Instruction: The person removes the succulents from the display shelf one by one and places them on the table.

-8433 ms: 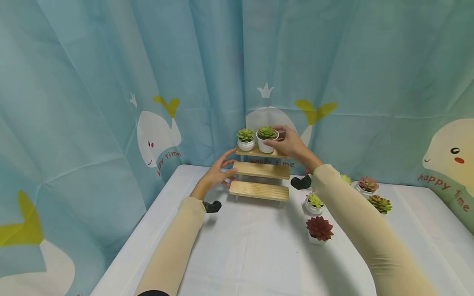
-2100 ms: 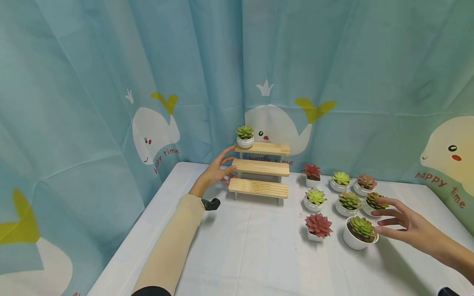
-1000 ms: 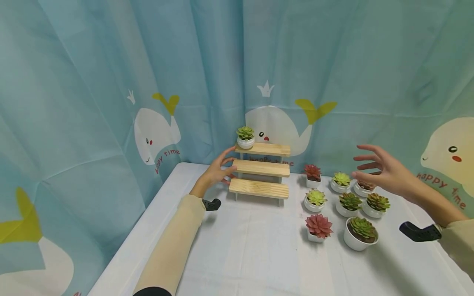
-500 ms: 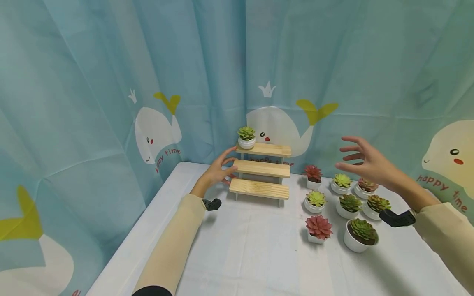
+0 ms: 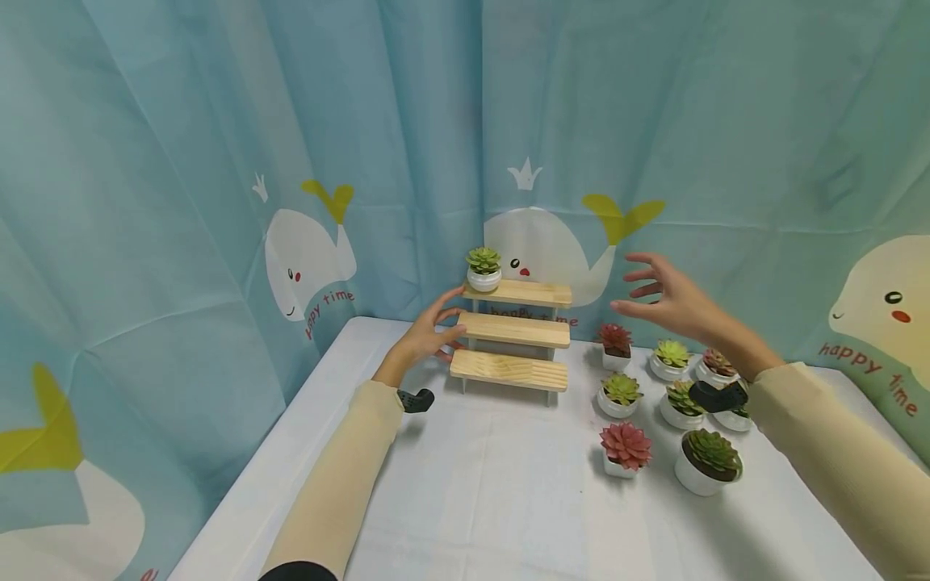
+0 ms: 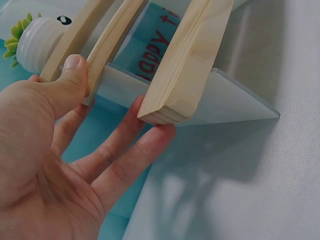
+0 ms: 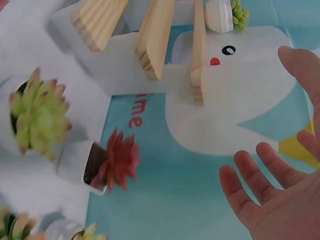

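Observation:
A three-step wooden stand (image 5: pixel 510 331) sits at the back of the white table. One green succulent in a round white pot (image 5: pixel 483 269) stands on the left end of its top step. My left hand (image 5: pixel 438 332) rests at the stand's left end. In the left wrist view its thumb (image 6: pixel 75 70) presses the middle step and its straight fingers (image 6: pixel 145 145) touch under the lowest step (image 6: pixel 185 65). My right hand (image 5: pixel 659 295) hovers with spread fingers and holds nothing. It is right of the top step, above a red succulent in a square pot (image 5: pixel 614 342).
Several potted succulents stand right of the stand: a red one (image 5: pixel 625 449) in front, a larger white pot (image 5: pixel 706 463) with a green plant, and smaller green and pink ones behind. A blue whale-print curtain (image 5: pixel 305 161) hangs close behind the table.
The larger green succulent pot left the top step and now stands on the table at right. My empty right hand has risen from the pots and moved left toward the stand. The left hand stayed.

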Tool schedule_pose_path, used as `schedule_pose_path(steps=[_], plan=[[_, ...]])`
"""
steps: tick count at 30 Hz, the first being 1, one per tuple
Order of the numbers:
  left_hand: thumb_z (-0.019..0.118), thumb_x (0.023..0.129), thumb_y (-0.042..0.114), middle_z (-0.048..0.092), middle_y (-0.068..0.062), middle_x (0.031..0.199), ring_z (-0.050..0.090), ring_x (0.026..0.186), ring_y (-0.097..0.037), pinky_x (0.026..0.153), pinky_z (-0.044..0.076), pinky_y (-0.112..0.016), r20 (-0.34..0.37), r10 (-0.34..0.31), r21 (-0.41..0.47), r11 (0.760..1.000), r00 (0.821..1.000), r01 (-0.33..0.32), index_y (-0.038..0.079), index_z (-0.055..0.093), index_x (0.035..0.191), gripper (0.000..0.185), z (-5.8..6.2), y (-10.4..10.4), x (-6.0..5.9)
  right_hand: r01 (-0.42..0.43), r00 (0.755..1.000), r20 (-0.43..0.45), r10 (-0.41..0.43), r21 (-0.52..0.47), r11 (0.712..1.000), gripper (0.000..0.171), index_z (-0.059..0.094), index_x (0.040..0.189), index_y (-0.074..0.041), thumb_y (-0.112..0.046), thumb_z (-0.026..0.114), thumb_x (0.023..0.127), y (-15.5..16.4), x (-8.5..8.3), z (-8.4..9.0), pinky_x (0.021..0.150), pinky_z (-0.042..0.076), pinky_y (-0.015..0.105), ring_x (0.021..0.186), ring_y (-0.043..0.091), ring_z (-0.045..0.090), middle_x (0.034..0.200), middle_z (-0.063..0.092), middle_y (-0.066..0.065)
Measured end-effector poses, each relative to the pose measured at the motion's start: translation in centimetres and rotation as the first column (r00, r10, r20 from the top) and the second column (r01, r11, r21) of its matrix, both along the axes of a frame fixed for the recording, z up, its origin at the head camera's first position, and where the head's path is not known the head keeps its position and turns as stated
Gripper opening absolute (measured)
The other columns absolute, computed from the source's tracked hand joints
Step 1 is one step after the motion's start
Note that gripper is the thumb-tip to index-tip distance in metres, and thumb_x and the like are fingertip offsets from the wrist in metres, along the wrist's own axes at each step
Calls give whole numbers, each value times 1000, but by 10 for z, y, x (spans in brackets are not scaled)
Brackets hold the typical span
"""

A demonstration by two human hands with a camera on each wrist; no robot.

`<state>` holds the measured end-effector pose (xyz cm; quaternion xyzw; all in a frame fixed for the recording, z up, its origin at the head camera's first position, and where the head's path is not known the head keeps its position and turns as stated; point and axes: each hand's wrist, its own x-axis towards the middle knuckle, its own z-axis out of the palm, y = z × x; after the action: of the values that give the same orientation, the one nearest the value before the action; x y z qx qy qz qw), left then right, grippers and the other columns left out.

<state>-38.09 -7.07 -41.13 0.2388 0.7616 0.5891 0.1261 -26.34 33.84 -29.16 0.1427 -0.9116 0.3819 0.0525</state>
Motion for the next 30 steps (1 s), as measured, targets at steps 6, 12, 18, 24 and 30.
schedule_pose_path(steps=[6,12,18,24,30], plan=[[68,102,24,33,-15,164,72,99,-39,69,63,-53,-8,4,-5,1000,1000,-4,41,25,163,76,0,0,0,-19,1000,8,19,-4,1000,87,25,162,-13,-34,77,95,-21,-15,-1,100,48,62,132,45,51,151,45,25],[67,102,24,33,-15,164,72,93,-42,73,61,-59,3,-6,3,1000,1000,6,41,25,162,76,1,-1,1,-37,999,7,37,-2,999,88,26,161,-13,-38,77,94,-39,-32,-6,99,50,62,132,45,51,151,45,25],[67,102,24,33,-14,164,72,88,-39,74,60,-61,6,0,1,1000,1000,0,42,25,162,76,2,-1,2,-47,999,13,47,-40,998,86,29,161,-15,-37,78,94,-55,-45,-10,99,50,61,132,44,50,151,44,23],[67,102,23,32,-15,165,72,91,-40,72,60,-61,-3,-3,7,1000,1000,3,41,24,163,76,0,-1,1,-73,997,3,73,-70,995,87,29,160,-13,-36,79,93,-71,-53,-12,100,48,61,132,45,50,150,44,25],[67,103,22,33,-17,164,73,91,-37,70,61,-58,-17,-8,3,1000,1000,8,39,24,163,76,-1,-2,-1,-66,998,-9,66,-69,995,87,31,159,-15,-38,80,91,-85,-65,-16,100,50,59,129,43,53,148,47,23]])
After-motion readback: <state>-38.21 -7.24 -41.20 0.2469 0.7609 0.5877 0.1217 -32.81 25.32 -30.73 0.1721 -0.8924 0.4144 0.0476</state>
